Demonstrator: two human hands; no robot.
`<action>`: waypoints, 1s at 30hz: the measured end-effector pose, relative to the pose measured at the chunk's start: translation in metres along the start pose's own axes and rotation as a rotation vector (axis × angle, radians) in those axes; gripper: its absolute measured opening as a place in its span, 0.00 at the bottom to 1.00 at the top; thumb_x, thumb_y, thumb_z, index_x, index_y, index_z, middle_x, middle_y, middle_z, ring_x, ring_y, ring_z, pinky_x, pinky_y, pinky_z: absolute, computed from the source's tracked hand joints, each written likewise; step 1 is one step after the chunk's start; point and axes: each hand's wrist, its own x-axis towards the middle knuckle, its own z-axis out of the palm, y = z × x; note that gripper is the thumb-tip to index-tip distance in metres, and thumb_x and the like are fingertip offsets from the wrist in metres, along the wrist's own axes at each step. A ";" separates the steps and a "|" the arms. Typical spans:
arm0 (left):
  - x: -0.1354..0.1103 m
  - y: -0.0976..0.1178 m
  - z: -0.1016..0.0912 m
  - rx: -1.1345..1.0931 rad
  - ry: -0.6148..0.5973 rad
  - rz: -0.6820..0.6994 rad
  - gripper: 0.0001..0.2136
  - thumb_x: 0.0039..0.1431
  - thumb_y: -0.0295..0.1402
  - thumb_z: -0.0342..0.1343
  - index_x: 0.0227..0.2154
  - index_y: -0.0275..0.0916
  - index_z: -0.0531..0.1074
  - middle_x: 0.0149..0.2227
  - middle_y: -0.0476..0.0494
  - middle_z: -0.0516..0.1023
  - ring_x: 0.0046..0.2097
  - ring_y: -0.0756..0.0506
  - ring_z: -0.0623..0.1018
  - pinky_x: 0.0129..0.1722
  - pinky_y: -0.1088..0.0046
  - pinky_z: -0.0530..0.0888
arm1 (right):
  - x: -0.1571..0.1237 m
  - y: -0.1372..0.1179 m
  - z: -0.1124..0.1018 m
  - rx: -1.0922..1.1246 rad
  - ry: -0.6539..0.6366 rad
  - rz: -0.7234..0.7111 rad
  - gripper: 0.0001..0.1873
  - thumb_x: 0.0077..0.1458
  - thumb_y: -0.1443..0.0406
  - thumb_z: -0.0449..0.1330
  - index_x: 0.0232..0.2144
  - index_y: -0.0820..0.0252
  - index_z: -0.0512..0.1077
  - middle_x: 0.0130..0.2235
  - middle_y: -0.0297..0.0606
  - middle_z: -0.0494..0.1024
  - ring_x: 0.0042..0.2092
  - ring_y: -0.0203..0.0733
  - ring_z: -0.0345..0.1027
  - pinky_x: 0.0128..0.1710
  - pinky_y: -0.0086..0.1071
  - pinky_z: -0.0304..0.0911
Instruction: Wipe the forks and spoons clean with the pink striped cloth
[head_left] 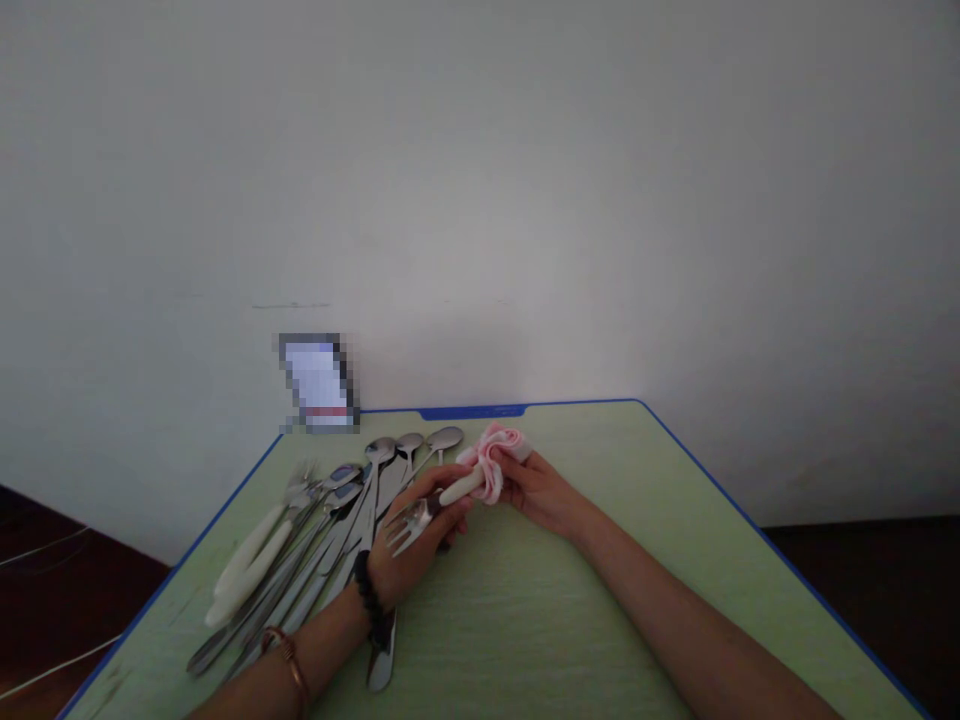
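My left hand (416, 545) is closed around a fork (420, 515) with a white handle, its tines pointing left toward me. My right hand (544, 490) grips a bunched pink and white cloth (499, 455), which is pressed around the end of the fork's handle. Both hands rest low over the pale green table (600, 600), just right of a row of cutlery. A dark bead bracelet and a copper bangle sit on my left wrist.
Several spoons, knives and white-handled pieces of cutlery (315, 530) lie side by side on the table's left half. A blurred-out object (319, 385) stands at the back left edge. The table has a blue rim and stands against a plain white wall.
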 end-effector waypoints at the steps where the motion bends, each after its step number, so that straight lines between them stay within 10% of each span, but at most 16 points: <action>1: 0.000 0.001 0.000 -0.006 0.002 -0.005 0.17 0.53 0.36 0.56 0.45 0.36 0.66 0.22 0.53 0.70 0.22 0.53 0.68 0.21 0.79 0.65 | 0.000 0.000 0.000 -0.002 -0.001 -0.001 0.14 0.43 0.59 0.64 0.31 0.63 0.73 0.29 0.35 0.77 0.29 0.33 0.70 0.31 0.28 0.66; 13: 0.001 0.004 0.000 0.003 0.113 0.067 0.17 0.55 0.42 0.51 0.41 0.34 0.68 0.18 0.56 0.65 0.18 0.55 0.64 0.18 0.80 0.64 | 0.008 0.005 -0.002 0.127 0.182 -0.082 0.13 0.41 0.61 0.66 0.29 0.61 0.70 0.29 0.33 0.75 0.29 0.34 0.67 0.27 0.28 0.64; 23: 0.001 0.008 0.006 -0.183 0.143 0.084 0.16 0.59 0.46 0.44 0.37 0.37 0.63 0.38 0.43 0.71 0.29 0.50 0.72 0.22 0.75 0.72 | 0.011 -0.001 -0.005 0.357 0.168 -0.066 0.05 0.41 0.71 0.56 0.24 0.59 0.70 0.28 0.31 0.75 0.31 0.34 0.67 0.36 0.30 0.62; 30: -0.002 0.005 0.006 -0.035 0.019 0.017 0.17 0.62 0.47 0.38 0.36 0.38 0.63 0.24 0.52 0.68 0.19 0.53 0.62 0.18 0.77 0.61 | 0.014 0.003 -0.007 0.343 0.213 -0.028 0.05 0.39 0.73 0.55 0.22 0.61 0.69 0.22 0.31 0.72 0.26 0.33 0.64 0.33 0.30 0.61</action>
